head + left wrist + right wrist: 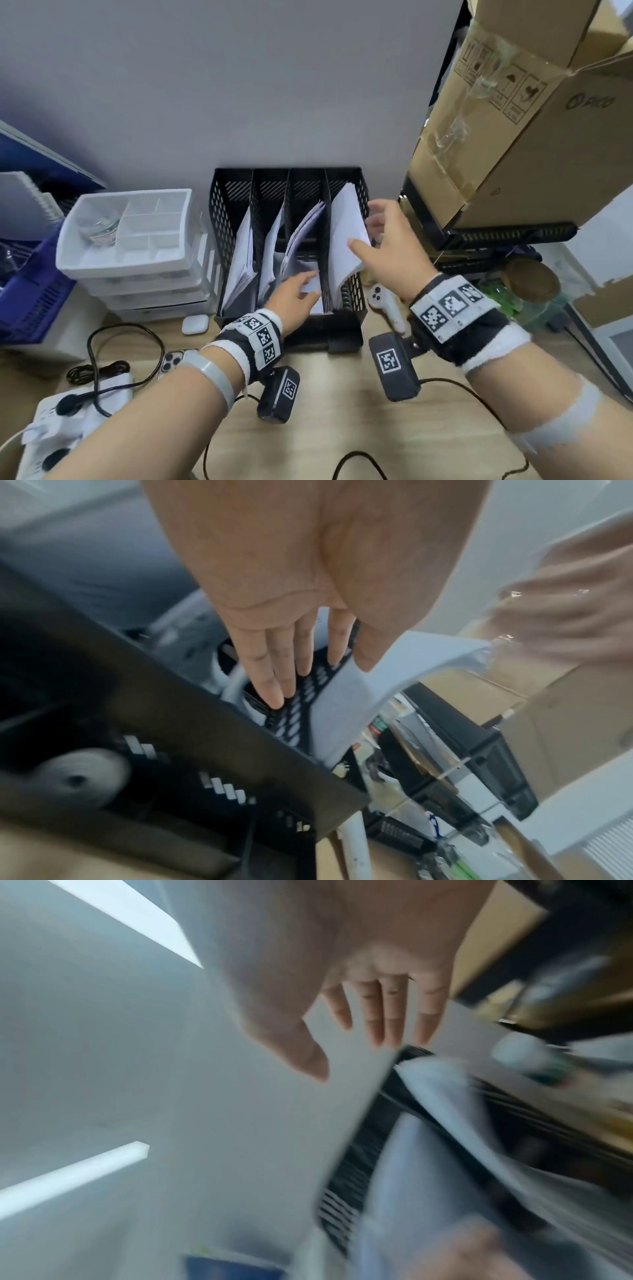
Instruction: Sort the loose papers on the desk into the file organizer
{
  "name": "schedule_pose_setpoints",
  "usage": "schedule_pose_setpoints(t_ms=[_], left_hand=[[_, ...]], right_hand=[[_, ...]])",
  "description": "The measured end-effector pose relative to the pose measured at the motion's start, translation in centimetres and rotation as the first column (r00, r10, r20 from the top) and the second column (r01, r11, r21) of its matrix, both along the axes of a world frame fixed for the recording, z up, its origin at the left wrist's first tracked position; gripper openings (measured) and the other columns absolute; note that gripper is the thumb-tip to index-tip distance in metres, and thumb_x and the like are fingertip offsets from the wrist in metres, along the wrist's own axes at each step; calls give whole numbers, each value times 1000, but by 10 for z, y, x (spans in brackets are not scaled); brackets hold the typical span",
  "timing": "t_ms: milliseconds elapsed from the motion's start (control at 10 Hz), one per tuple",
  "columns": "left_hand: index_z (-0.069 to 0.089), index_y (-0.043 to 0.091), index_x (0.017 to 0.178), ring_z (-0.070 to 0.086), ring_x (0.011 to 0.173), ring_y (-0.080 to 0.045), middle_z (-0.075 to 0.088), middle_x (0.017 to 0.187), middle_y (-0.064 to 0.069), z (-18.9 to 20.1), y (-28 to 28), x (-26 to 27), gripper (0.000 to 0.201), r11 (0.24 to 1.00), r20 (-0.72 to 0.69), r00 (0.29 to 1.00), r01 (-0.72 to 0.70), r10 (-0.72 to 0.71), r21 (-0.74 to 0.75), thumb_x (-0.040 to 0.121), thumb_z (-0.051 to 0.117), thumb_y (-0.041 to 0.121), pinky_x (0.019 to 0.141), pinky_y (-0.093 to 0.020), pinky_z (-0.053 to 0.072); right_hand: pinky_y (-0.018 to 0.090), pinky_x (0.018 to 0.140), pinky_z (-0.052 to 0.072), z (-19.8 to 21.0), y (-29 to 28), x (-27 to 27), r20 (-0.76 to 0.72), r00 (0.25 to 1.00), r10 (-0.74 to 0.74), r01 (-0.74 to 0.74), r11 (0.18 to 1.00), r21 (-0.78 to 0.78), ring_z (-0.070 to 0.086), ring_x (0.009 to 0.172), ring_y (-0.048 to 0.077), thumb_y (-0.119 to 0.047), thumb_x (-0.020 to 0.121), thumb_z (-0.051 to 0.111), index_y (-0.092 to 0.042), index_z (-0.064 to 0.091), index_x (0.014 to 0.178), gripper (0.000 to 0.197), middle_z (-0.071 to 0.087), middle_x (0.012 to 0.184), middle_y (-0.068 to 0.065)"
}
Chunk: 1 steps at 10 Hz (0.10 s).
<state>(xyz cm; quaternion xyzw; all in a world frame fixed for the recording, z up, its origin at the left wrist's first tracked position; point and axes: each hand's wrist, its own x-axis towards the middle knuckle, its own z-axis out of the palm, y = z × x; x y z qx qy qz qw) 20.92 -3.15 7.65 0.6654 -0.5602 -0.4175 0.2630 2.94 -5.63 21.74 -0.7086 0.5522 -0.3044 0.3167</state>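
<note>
A black mesh file organizer (233, 212) with several slots stands against the wall, and white papers lean in each slot. My left hand (305, 289) reaches into the third slot from the left, its straight fingers touching the papers low down. In the left wrist view the left hand (308, 664) lies along a mesh divider (294, 723), thumb against a bent white stack (346, 704). My right hand (373, 226) is spread at the paper stack (344, 233) in the rightmost slot, thumb on its front face. The blurred right wrist view shows the right hand (359, 1037) with straight fingers, above the papers (438, 1096).
A white drawer unit (126, 236) and a blue basket (30, 301) stand to the left. A large cardboard box (534, 130) overhangs black trays (507, 236) on the right. A white controller (387, 305), an earbud case (195, 323), a phone (173, 359) and a power strip (68, 421) lie on the desk.
</note>
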Motion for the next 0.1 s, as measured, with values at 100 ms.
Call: schedule_pose_setpoints(t_ms=[100], left_hand=[[53, 21, 144, 58, 128, -24, 57, 144, -5, -5, 22, 11, 43, 993, -62, 992, -109, 111, 42, 101, 55, 21, 112, -37, 43]], right_hand=[[39, 96, 52, 100, 52, -31, 376, 872, 312, -258, 948, -189, 66, 100, 20, -13, 93, 61, -11, 61, 117, 24, 68, 106, 8]])
